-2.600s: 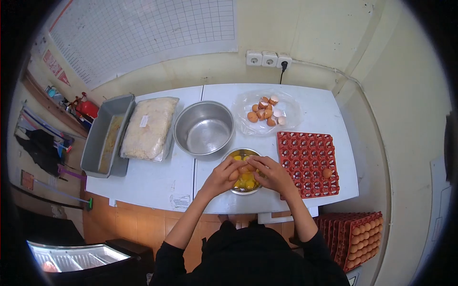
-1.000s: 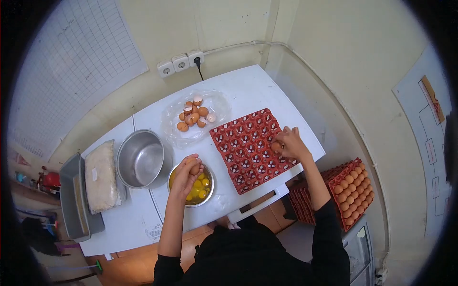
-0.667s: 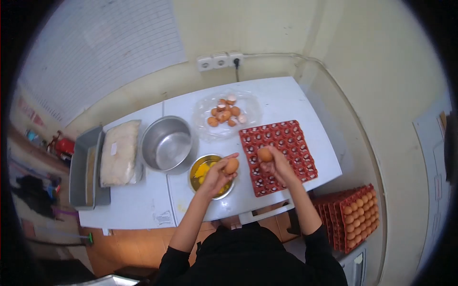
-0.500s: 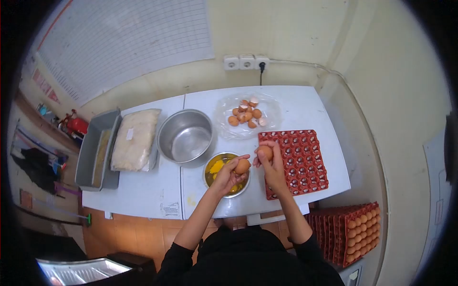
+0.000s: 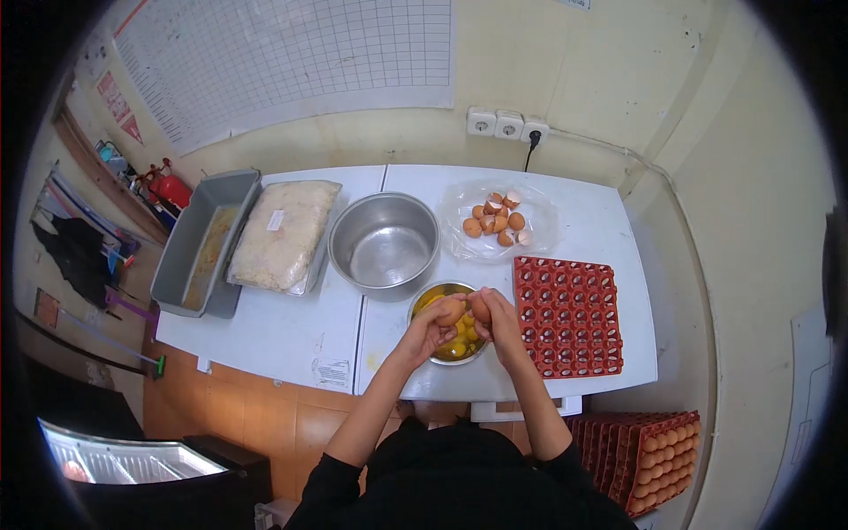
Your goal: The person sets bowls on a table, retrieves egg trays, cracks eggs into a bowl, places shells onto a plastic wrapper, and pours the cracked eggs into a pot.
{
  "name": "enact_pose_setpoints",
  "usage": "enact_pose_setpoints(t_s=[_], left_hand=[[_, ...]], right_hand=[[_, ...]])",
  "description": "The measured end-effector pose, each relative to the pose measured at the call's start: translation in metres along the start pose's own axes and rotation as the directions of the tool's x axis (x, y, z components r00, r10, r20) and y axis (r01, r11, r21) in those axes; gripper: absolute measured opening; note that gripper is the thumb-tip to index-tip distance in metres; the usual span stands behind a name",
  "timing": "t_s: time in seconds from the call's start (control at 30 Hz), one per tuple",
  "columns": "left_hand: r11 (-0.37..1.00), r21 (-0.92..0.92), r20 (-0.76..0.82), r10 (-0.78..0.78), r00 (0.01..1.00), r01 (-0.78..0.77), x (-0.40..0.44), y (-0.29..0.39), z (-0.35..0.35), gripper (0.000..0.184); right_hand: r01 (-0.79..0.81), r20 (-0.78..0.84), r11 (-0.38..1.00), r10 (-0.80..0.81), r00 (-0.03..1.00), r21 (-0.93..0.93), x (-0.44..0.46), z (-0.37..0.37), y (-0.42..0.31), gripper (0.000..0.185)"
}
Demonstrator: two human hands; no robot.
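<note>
Left hand (image 5: 426,336) holds a brown egg (image 5: 450,312), fingers curled round it; right hand (image 5: 502,327) holds a second brown egg (image 5: 480,307) in a similar grip. Both eggs are over the small metal bowl (image 5: 452,362), close to each other; whether they touch is too fine to tell. Several yolks (image 5: 458,348) lie in the bowl below. Red egg tray (image 5: 570,318) lies flat on the white surface (image 5: 486,382), just beside the bowl on the person's right. Broken shells (image 5: 496,223) sit in a heap on a clear plastic bag (image 5: 545,237) beyond the bowl. A larger metal pot (image 5: 383,252) stands beyond the bowl and to its left. Step in hand, judged from the pose: cracking eggs over the bowl, probably around the moment of knocking one against the other. No crack can be made out in either shell. The next move seems to call for a light, controlled tap, then thumbs parting a cracked shell low above the yolks, keeping fragments out.
</note>
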State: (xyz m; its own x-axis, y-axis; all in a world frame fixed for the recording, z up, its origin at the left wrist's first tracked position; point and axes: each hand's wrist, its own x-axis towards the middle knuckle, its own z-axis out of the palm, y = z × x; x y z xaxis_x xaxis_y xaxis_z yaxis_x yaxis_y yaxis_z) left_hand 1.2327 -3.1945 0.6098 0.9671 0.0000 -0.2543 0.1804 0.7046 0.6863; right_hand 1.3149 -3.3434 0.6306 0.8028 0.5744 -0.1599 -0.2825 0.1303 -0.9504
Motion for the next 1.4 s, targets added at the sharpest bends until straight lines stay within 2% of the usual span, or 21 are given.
enact_pose_setpoints(t_s=[0.1, 0.17, 0.2, 0.27, 0.33, 0.37, 0.4, 0.47, 0.63, 0.7, 0.73, 0.8, 0.93, 1.03, 1.1, 1.17, 1.27, 1.3, 1.33, 1.37, 1.4], left_hand=[[0.992, 0.121, -0.027, 0.042, 0.999, -0.038, 0.0, -0.004, -0.009, 0.037], [0.972, 0.232, -0.014, 0.048, 0.999, -0.044, -0.003, 0.0, -0.009, 0.034], [0.939, 0.34, 0.001, 0.055, 0.998, -0.052, -0.005, 0.001, -0.008, 0.031], [0.938, 0.338, -0.043, 0.104, 0.994, -0.084, -0.004, -0.003, -0.003, 0.029], [0.935, 0.337, -0.088, 0.151, 0.985, -0.113, -0.002, -0.006, -0.001, 0.029], [0.886, 0.442, -0.094, 0.2, 0.975, -0.139, 0.0, -0.007, -0.003, 0.027], [0.824, 0.542, -0.093, 0.25, 0.964, -0.161, 0.002, -0.008, -0.004, 0.026], [0.829, 0.535, -0.078, 0.237, 0.968, -0.159, 0.001, -0.006, -0.003, 0.025], [0.793, 0.593, -0.032, 0.198, 0.98, -0.141, 0.007, -0.004, -0.011, 0.023], [0.769, 0.564, 0.051, 0.332, 0.942, -0.301, 0.012, -0.01, -0.018, 0.03], [0.769, 0.565, 0.051, 0.329, 0.943, -0.299, 0.014, -0.013, -0.021, 0.03], [0.596, 0.712, 0.073, 0.465, 0.882, -0.373, 0.017, -0.019, -0.026, 0.029], [0.624, 0.719, 0.01, 0.43, 0.903, -0.305, 0.009, -0.013, -0.02, 0.026], [0.485, 0.799, 0.113, 0.461, 0.88, -0.356, 0.006, 0.001, -0.023, 0.033], [0.08, 0.857, 0.411, 0.49, 0.769, -0.509, 0.004, 0.014, -0.024, 0.043], [0.048, 0.85, 0.45, 0.451, 0.771, -0.524, -0.002, 0.02, -0.02, 0.048], [0.01, 0.871, 0.447, 0.402, 0.799, -0.492, -0.01, 0.024, -0.009, 0.054], [0.005, 0.898, 0.404, 0.392, 0.827, -0.441, -0.012, 0.022, -0.007, 0.055], [0.006, 0.897, 0.406, 0.386, 0.828, -0.442, -0.012, 0.018, -0.007, 0.055], [0.089, 0.904, 0.343, 0.43, 0.835, -0.418, -0.008, 0.013, -0.008, 0.055], [0.172, 0.903, 0.278, 0.467, 0.839, -0.395, -0.003, 0.008, -0.01, 0.055]], right_hand=[[0.012, 0.009, 0.986, -0.01, 1.0, -0.165, 0.01, -0.002, 0.021, 0.03], [0.246, 0.087, 0.964, -0.237, 0.968, -0.104, 0.02, 0.002, 0.029, 0.02], [0.245, 0.085, 0.964, -0.237, 0.968, -0.105, 0.021, -0.003, 0.03, 0.02], [0.067, 0.146, 0.899, -0.003, 0.989, -0.432, 0.014, -0.003, 0.011, 0.021], [0.094, 0.183, 0.872, -0.006, 0.983, -0.48, 0.013, -0.003, -0.004, 0.024], [0.124, 0.221, 0.842, -0.006, 0.975, -0.524, 0.013, -0.004, -0.007, 0.028], [0.123, 0.22, 0.843, -0.005, 0.976, -0.524, 0.016, -0.007, -0.001, 0.028], [0.334, 0.293, 0.773, -0.2, 0.935, -0.539, 0.023, -0.012, 0.01, 0.032], [0.383, 0.29, 0.693, -0.254, 0.923, -0.611, 0.027, -0.017, 0.009, 0.036], [0.388, 0.279, 0.672, -0.27, 0.922, -0.631, 0.028, -0.017, 0.009, 0.036], [0.383, 0.275, 0.663, -0.266, 0.924, -0.643, 0.028, -0.017, 0.009, 0.036], [0.374, 0.268, 0.656, -0.262, 0.927, -0.655, 0.026, -0.017, 0.011, 0.036], [0.446, 0.264, 0.632, -0.365, 0.893, -0.634, 0.026, -0.019, 0.014, 0.034], [0.527, 0.358, 0.557, -0.389, 0.849, -0.642, 0.028, -0.028, 0.007, 0.035], [0.576, 0.435, 0.502, -0.379, 0.817, -0.645, 0.023, -0.03, -0.003, 0.038], [0.618, 0.518, 0.304, -0.351, 0.78, -0.725, 0.017, -0.031, -0.013, 0.044], [0.633, 0.497, 0.247, -0.441, 0.747, -0.734, 0.009, -0.034, -0.003, 0.05], [0.629, 0.492, 0.25, -0.441, 0.751, -0.737, 0.007, -0.035, 0.001, 0.05], [0.548, 0.399, 0.416, -0.395, 0.828, -0.725, 0.005, -0.034, 0.004, 0.045], [0.454, 0.312, 0.564, -0.335, 0.889, -0.69, 0.006, -0.032, 0.005, 0.041], [0.455, 0.307, 0.562, -0.342, 0.888, -0.691, 0.007, -0.03, 0.006, 0.041]])
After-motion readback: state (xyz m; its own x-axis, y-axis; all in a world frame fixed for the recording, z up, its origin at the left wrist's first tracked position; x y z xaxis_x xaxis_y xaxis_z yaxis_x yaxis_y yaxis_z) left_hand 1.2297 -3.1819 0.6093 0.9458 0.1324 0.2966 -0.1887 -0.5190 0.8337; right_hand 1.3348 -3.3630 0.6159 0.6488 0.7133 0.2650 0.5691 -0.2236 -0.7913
